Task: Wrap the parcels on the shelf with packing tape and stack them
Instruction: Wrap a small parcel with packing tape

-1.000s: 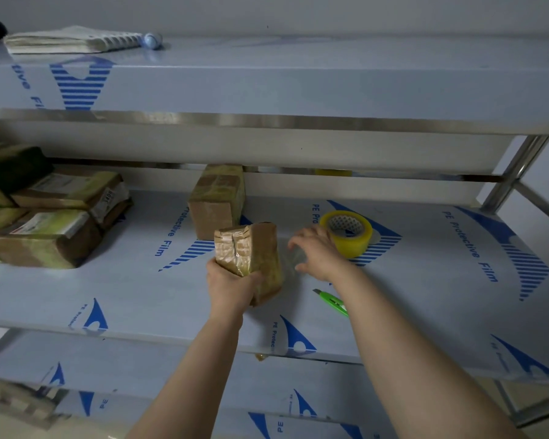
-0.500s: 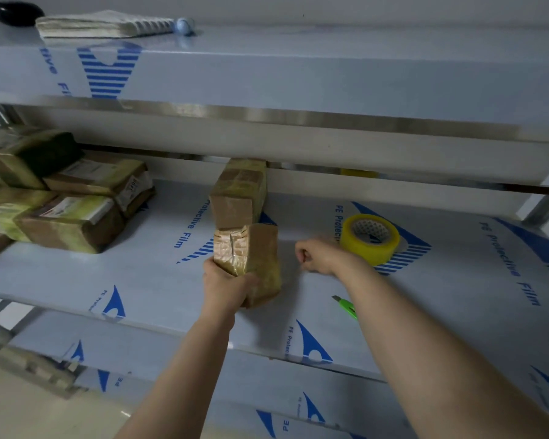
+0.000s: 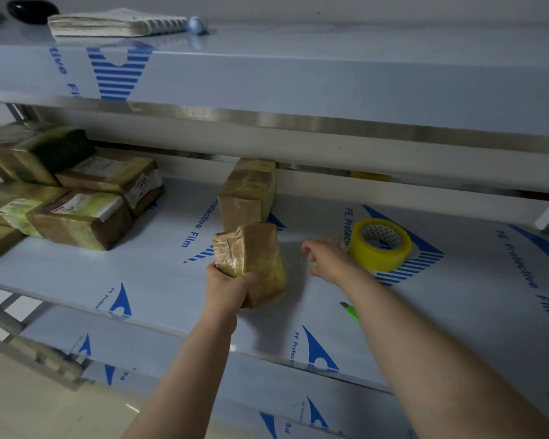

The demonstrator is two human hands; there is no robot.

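My left hand point(image 3: 227, 286) grips a brown paper parcel point(image 3: 254, 248) by its near corner and holds it upright on the middle shelf point(image 3: 159, 274). My right hand point(image 3: 327, 259) is just right of the parcel, fingers pinched together, beside the yellow tape roll point(image 3: 379, 245) that lies flat on the shelf. A faint translucent tape strip seems to stretch from those fingers toward the parcel. Another taped parcel point(image 3: 246, 194) stands behind the held one. Several wrapped parcels point(image 3: 76, 198) are stacked at the left end of the shelf.
A green cutter point(image 3: 351, 312) lies on the shelf under my right forearm. The upper shelf point(image 3: 298, 90) overhangs low above the work area and carries a folded stack of paper point(image 3: 108, 22). A lower shelf shows below.
My right hand went from open fingers near the parcel to pinched fingers and drew back to the right, toward the tape roll. My left hand kept holding the parcel. The view shifted left.
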